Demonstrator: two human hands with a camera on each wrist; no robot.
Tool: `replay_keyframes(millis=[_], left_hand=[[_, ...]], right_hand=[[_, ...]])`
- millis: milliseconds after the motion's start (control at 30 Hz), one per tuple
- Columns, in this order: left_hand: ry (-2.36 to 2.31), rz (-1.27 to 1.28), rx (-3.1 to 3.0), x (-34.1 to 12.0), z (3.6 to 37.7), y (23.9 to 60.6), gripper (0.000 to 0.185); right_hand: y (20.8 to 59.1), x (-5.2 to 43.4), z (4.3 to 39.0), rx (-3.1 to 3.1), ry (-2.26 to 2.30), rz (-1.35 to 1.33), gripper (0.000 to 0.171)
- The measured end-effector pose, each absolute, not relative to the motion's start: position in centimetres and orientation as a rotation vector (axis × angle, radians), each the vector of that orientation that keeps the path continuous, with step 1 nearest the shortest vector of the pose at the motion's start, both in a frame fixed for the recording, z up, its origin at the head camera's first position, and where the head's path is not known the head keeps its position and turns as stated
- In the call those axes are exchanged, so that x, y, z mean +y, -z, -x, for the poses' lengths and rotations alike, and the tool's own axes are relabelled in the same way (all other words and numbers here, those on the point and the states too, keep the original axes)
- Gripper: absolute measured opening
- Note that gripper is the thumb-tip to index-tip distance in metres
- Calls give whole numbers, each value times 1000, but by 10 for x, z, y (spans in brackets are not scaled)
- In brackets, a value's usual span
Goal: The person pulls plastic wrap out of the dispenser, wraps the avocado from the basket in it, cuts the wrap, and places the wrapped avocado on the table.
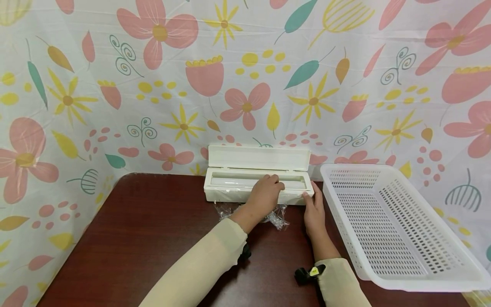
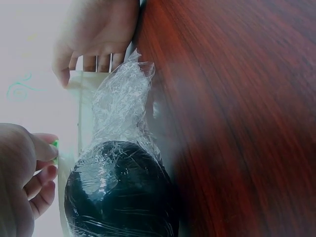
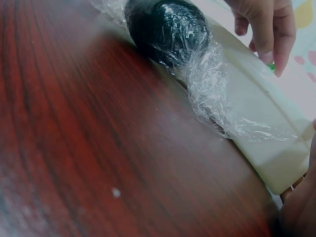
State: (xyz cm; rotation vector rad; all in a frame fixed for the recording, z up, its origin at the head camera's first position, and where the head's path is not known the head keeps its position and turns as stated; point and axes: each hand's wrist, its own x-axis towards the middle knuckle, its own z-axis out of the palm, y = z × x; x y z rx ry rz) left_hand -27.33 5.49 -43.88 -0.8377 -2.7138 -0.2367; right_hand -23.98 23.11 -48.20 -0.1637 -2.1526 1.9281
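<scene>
A white cling film dispenser stands against the back wall, its lid raised and a film roll inside. My left hand is over its front edge, thumb and fingers pinching a small green slider. At the right end, my right hand grips the box, thumb in front and fingers round the side. Before the box lies a dark, rounded object wrapped in cling film, mostly hidden by my left arm in the head view. Crumpled film trails from it to the box front.
A white perforated plastic basket sits at the right of the dark red wooden table. Behind the table hangs a flower-patterned cloth, close to the dispenser's lid.
</scene>
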Motion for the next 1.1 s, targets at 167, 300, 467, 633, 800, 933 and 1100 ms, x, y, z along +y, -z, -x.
replay_keyframes(millis=[167, 300, 467, 633, 800, 933, 1100], left_hand=[[244, 837, -2716, 54, 273, 439, 26], [234, 836, -2710, 52, 273, 439, 26], [242, 832, -2715, 51, 272, 438, 26], [259, 833, -2719, 50, 272, 438, 26], [270, 840, -2706, 49, 273, 439, 28], [288, 839, -2698, 48, 273, 441, 29], [309, 838, -2698, 46, 273, 441, 29]], right_hand=[[483, 231, 241, -2159, -1918, 168, 58], [483, 231, 241, -2159, -1919, 176, 58], [483, 230, 241, -2154, -1925, 175, 58], [483, 230, 241, -2154, -1922, 181, 58], [483, 231, 241, -2151, -1924, 182, 58], [484, 231, 242, -2145, -1922, 180, 57], [484, 231, 241, -2140, -1922, 171, 57]])
